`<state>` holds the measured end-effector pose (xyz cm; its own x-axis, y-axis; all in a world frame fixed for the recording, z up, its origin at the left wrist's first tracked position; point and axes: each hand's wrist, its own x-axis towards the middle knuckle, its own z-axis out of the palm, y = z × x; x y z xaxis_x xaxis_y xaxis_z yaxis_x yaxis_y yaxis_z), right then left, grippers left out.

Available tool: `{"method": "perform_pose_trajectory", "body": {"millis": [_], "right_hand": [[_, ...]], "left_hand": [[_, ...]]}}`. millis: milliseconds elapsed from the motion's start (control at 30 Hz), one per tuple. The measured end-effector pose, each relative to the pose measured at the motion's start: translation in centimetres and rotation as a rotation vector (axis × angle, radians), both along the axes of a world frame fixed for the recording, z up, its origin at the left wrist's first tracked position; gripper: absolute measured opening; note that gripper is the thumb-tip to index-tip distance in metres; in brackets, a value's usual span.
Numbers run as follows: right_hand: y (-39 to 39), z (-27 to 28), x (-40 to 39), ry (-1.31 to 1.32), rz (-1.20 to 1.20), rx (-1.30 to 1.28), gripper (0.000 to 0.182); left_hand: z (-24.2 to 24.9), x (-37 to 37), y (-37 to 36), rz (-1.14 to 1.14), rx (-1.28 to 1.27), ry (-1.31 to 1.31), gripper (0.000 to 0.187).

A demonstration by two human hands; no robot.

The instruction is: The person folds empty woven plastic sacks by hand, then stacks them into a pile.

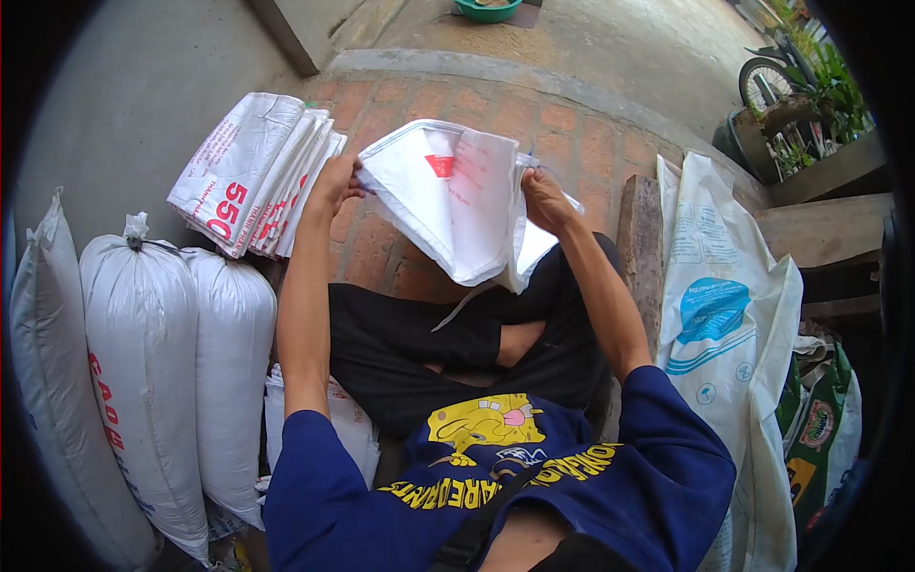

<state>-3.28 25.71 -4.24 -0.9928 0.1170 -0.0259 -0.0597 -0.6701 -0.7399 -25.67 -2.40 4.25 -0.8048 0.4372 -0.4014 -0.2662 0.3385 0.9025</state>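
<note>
In the head view, a seated person held a white sack [467, 214] with red print at the centre of the frame, the fingers of the left hand [337, 183] pinched on its left corner and those of the right hand [547, 200] closed on its upper right edge. A stack of folded sacks [233, 176] marked "550" crowded the left forearm at upper left; bulging tied sacks [138, 362] lined the left edge. A wooden beam [637, 253] and a blue-printed sack [715, 353] flanked the right side. Red brick paving [577, 153] met concrete ground [629, 48] at the top, where a green basin [488, 11] sat, with a spoked wheel [765, 84] at upper right.
</note>
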Motion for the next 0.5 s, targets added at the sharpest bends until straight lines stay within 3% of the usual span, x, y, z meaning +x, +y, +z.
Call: {"method": "perform_pose_trajectory", "body": {"millis": [167,233,267,333,367,400,433,467,500], "right_hand": [[-2.3,3.5,0.6,-0.231,-0.074,-0.099,0.036],[0.4,2.0,-1.1,-0.506,-0.213,0.137,0.033],[2.2,1.2,-2.6,-0.481,-0.245,0.213,0.031],[8.7,-1.5,-6.9,-0.459,-0.251,0.931,0.037],[9.9,4.4,-8.1,-0.529,-0.184,1.307,0.033],[12.4,6.9,-10.3,-0.471,-0.222,1.361,0.026],[14.6,10.3,-12.5,-0.390,-0.226,1.474,0.023],[17.6,13.1,-14.9,-0.081,-0.263,1.513,0.026],[19.9,18.1,-17.4,-0.283,-0.209,1.655,0.031]], "left_hand": [[-1.6,-2.7,-3.6,0.082,-0.156,0.029,0.029],[-1.6,-3.9,-3.3,0.051,-0.166,0.059,0.034],[-1.8,-4.9,-2.5,0.031,-0.209,0.130,0.038],[0.3,-6.4,-0.1,-0.056,-0.284,0.339,0.043],[2.3,-7.1,1.8,-0.126,-0.312,0.472,0.043],[2.2,-11.0,3.5,-0.113,-0.199,0.677,0.039],[4.3,-15.6,4.5,-0.464,-0.274,0.841,0.032],[9.1,-16.4,6.9,-0.222,-0.268,0.483,0.019],[13.7,-16.8,9.2,-0.103,-0.141,0.443,0.017]]}}
